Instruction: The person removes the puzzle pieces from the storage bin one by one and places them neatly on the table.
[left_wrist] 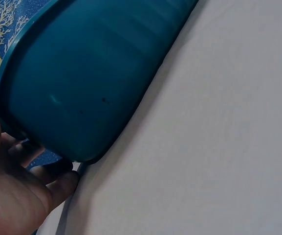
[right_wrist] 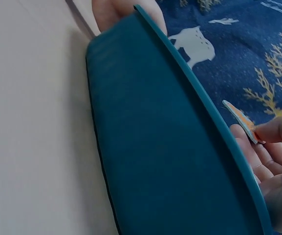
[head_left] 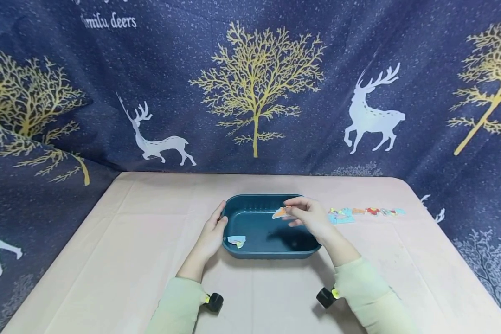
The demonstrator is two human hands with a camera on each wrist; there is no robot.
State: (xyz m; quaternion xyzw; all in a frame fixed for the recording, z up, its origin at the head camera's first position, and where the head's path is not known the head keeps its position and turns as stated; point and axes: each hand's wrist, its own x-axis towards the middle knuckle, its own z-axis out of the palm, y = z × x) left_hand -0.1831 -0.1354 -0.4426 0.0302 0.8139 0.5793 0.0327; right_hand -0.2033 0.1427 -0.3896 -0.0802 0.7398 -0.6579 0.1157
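A dark teal plastic basin (head_left: 254,227) with rounded corners stands on the table in the head view. My left hand (head_left: 212,230) grips its left end, with the thumb at the rim and the fingers around the outside wall; the left wrist view shows those fingers curled against the basin. Over the basin's right part, my right hand (head_left: 306,215) pinches a flat orange puzzle piece (head_left: 280,213) with a pale edge between thumb and fingers. Inside the basin, a light blue and yellow puzzle piece (head_left: 236,240) lies in the near left corner.
Several colourful puzzle pieces (head_left: 372,211) lie in a row on the pinkish tablecloth (head_left: 142,232), right of the basin. A dark blue cloth (head_left: 217,116) with trees and deer hangs behind the table. Small black devices (head_left: 214,303) are strapped at both wrists.
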